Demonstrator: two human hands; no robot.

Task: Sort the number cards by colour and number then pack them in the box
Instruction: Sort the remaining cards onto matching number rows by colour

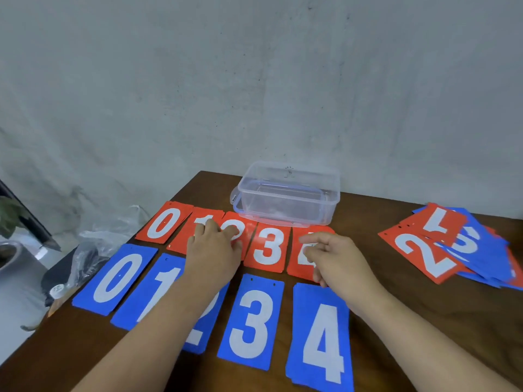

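The brown worktop (424,321) carries a sort that looks roughly half done. Nearest the person lies the blue row (250,323), cards 0 to 4 face up in order, side by side; the blue 2 is mostly hidden under the left forearm. Just beyond it lies the red row (267,247), also 0 to 4, its cards slightly overlapping at the edges. Well apart at the right edge sits the unsorted pile (458,250), a loose fan of red and blue cards with a red 2 and a red 5 showing, so the higher numbers are probably left to lay out. The clear box (288,193) stands behind the red row, open and holding no cards, on what may be its lid; packing has not begun. The left hand (215,250) lies flat with fingers spread, pressing on the red 1 and 2. The right hand (339,258) hangs over the red 4 (300,267), fingers loosely bent; whether it pinches the card or only touches it I cannot tell.
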